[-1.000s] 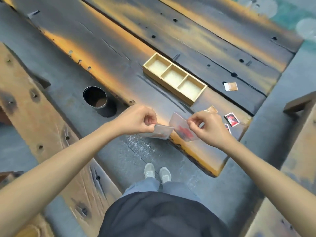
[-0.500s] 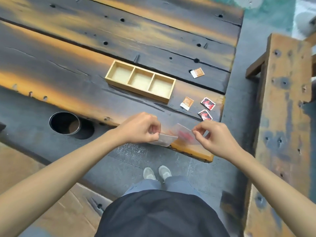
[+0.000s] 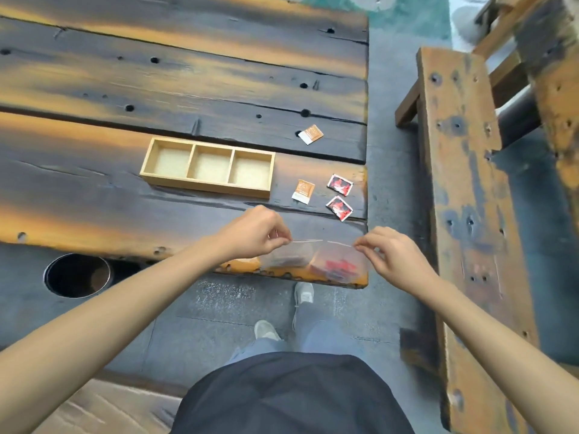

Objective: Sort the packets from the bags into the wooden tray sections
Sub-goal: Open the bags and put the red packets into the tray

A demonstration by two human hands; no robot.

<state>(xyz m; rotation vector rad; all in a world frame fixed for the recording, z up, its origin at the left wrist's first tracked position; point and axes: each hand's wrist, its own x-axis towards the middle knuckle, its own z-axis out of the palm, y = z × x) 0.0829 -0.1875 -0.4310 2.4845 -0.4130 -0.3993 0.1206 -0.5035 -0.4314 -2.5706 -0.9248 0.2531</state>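
My left hand point(image 3: 254, 234) pinches the top of a clear plastic bag point(image 3: 289, 255) over the table's near edge. My right hand point(image 3: 390, 252) pinches the top of a second clear bag point(image 3: 340, 266) with red packets inside. The two bags hang side by side between my hands. A wooden tray point(image 3: 206, 188) with three sections, all bare inside, lies beyond my hands. Two red packets point(image 3: 340, 184) point(image 3: 339, 207) and an orange packet point(image 3: 303, 191) lie to the right of the tray. Another orange packet point(image 3: 310, 134) lies farther back.
The dark scorched plank table point(image 3: 156, 89) ends at its right edge near the packets. A round black container point(image 3: 77, 275) stands on the floor at lower left. A wooden bench point(image 3: 463, 183) runs along the right side. My feet point(image 3: 302, 292) are below the table edge.
My hands have drawn apart, so the two bags now hang side by side instead of overlapping. The view has swung, bringing the tray and loose packets more to the centre.
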